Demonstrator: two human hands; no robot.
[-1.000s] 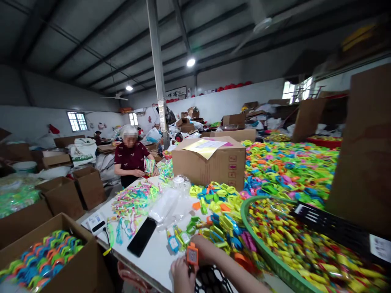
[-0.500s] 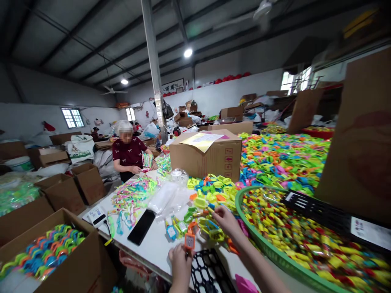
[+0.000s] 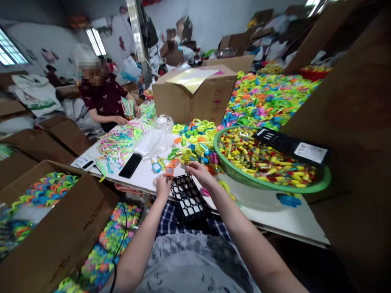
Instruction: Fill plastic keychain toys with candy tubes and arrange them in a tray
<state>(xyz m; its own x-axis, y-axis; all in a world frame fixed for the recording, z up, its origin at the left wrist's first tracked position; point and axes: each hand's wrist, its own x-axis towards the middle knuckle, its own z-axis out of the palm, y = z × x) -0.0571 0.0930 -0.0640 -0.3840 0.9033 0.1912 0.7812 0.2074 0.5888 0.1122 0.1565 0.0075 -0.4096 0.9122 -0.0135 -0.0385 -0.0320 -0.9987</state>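
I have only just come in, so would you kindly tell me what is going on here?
The person's left hand holds an orange watch-shaped piece over the white table. The right hand is beside a pile of coloured pieces; whether it grips anything is hard to tell. A black grid tray lies between the forearms, and a green basket of small, mostly yellow items stands to the right. At far left, a co-worker holds colourful strips.
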